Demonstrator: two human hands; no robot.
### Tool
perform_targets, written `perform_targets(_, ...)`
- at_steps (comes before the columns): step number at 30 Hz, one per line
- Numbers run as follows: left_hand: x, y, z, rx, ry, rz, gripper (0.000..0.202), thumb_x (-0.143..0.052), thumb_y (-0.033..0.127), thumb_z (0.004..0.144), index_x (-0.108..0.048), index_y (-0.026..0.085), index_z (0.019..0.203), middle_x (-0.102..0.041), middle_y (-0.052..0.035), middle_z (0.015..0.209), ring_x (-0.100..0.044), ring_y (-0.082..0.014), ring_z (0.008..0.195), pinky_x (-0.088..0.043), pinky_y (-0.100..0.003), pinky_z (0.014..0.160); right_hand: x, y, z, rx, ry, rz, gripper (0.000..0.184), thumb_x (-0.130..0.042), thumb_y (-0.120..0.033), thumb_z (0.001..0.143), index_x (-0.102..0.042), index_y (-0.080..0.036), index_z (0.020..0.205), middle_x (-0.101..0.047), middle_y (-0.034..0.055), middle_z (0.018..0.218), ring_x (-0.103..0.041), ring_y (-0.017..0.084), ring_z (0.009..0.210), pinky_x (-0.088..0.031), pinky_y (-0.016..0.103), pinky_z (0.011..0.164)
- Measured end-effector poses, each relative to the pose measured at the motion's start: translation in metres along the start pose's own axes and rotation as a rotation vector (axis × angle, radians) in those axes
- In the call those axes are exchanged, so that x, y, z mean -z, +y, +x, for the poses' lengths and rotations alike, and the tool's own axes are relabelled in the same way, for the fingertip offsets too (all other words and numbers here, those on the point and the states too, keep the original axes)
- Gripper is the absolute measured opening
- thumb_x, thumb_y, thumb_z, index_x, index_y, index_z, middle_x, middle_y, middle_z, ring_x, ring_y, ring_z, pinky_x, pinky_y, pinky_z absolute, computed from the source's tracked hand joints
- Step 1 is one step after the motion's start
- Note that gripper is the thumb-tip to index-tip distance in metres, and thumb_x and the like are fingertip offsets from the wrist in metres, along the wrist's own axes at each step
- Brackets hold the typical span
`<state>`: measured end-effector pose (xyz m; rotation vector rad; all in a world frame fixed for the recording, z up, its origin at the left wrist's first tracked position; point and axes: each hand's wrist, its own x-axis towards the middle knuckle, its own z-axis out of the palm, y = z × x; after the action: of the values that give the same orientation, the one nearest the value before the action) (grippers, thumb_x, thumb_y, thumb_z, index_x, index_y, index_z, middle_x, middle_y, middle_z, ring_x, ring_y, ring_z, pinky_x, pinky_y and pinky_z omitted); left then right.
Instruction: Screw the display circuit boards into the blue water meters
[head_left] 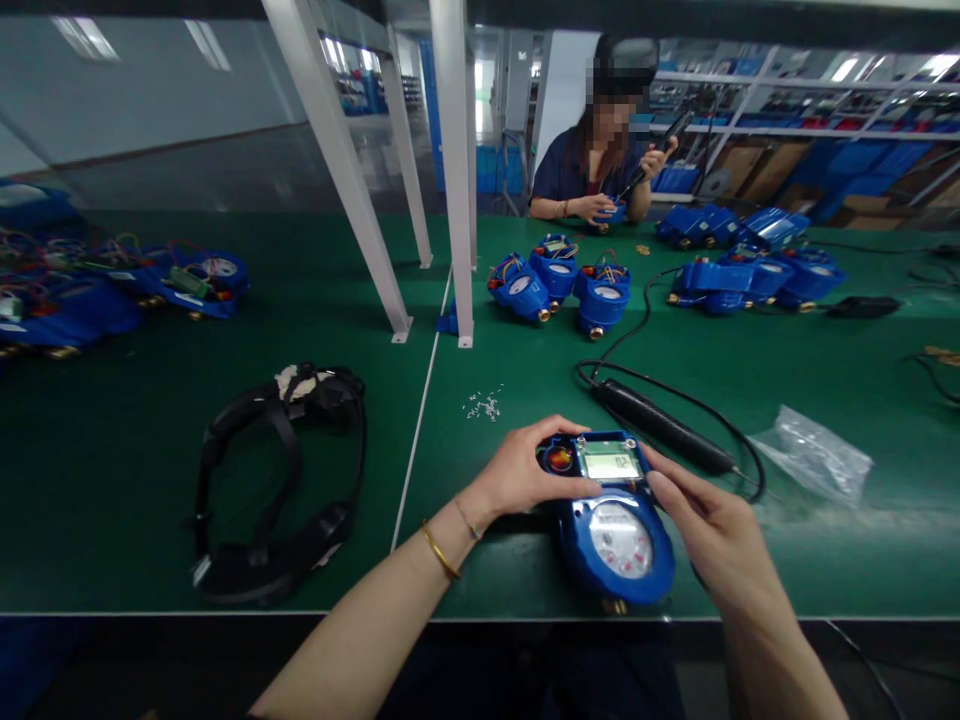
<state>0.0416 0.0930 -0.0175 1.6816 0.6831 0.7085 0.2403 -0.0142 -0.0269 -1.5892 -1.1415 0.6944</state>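
Note:
A blue water meter [615,535] with a round dial and a small LCD panel lies on the green table [525,380] near its front edge. My left hand [525,470] curls round the meter's upper left corner, thumb lying on top beside the display. My right hand [705,525] holds the meter's right side, fingers pressed against the edge by the LCD. A black electric screwdriver [660,425] with a looped cable lies just behind the meter, untouched. A small heap of tiny screws [485,405] sits further back to the left.
A black head strap [277,480] lies left of me. Three blue meters [559,280] stand mid-table, more at the right [750,265] and far left [112,290]. A clear plastic bag [814,455] lies at the right. White frame posts [457,170] rise from the table. A person [600,160] works opposite.

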Motion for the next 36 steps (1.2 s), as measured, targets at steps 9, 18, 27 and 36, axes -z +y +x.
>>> perform_targets(9, 0.004, 0.002, 0.002, -0.035, -0.007, 0.076, 0.055, -0.086, 0.038, 0.064, -0.067, 0.02, 0.112, -0.071, -0.0045, 0.108, -0.064, -0.0218, 0.101, -0.048, -0.033, 0.09, 0.031, -0.027, 0.021, 0.771, -0.184, -0.457, 0.009, -0.064, -0.019, 0.089, -0.072, -0.022, 0.092, -0.064, 0.0034, 0.087, -0.062, 0.014, 0.081, -0.051, 0.025, 0.07)
perform_targets(18, 0.007, 0.0, 0.007, -0.053, -0.042, 0.068, 0.055, -0.086, 0.039, 0.063, -0.068, 0.019, 0.111, -0.071, -0.0053, 0.108, -0.065, -0.0222, 0.101, -0.048, -0.034, 0.092, 0.026, -0.04, 0.03, 0.853, -0.37, -0.56, 0.008, -0.058, -0.013, 0.093, -0.065, -0.017, 0.092, -0.061, 0.0035, 0.085, -0.059, 0.013, 0.079, -0.05, 0.025, 0.07)
perform_targets(27, 0.003, 0.001, 0.01, -0.064, -0.021, 0.086, 0.055, -0.086, 0.038, 0.063, -0.069, 0.018, 0.112, -0.072, -0.0055, 0.109, -0.066, -0.0216, 0.101, -0.048, -0.032, 0.091, 0.023, -0.045, 0.027, 0.693, -0.365, -0.592, 0.005, -0.057, -0.016, 0.09, -0.061, -0.018, 0.087, -0.057, 0.0012, 0.079, -0.057, 0.012, 0.068, -0.048, 0.022, 0.059)
perform_targets(36, -0.004, 0.01, 0.004, -0.051, 0.034, 0.133, 0.052, -0.084, 0.038, 0.065, -0.069, 0.019, 0.111, -0.074, -0.0035, 0.107, -0.067, -0.0216, 0.1, -0.048, -0.031, 0.091, 0.003, -0.04, 0.001, 0.707, -0.104, -0.731, 0.009, -0.049, -0.014, 0.093, -0.057, -0.018, 0.088, -0.056, 0.0034, 0.084, -0.057, 0.014, 0.074, -0.046, 0.026, 0.065)
